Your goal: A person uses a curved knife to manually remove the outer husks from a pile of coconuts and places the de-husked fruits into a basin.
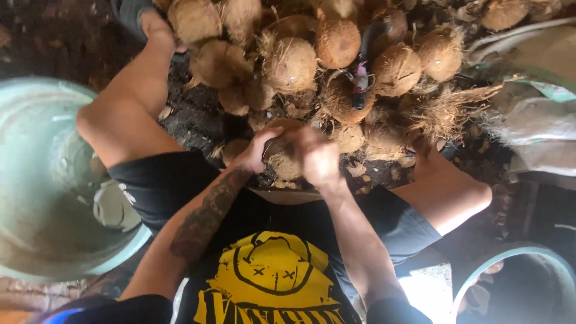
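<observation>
Brown husked coconut (282, 157), fibrous and rough, held between the knees, before a coconut pile

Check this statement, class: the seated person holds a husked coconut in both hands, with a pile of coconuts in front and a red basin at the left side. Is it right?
Not quite. In the head view the basin at the left side is pale green, not red. The rest stands: left hand and right hand hold a husked coconut, with the pile of coconuts in front.

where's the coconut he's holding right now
In the head view, centre frame: the coconut sits between the left hand and right hand, just in front of the knees, below the coconut pile.
</observation>
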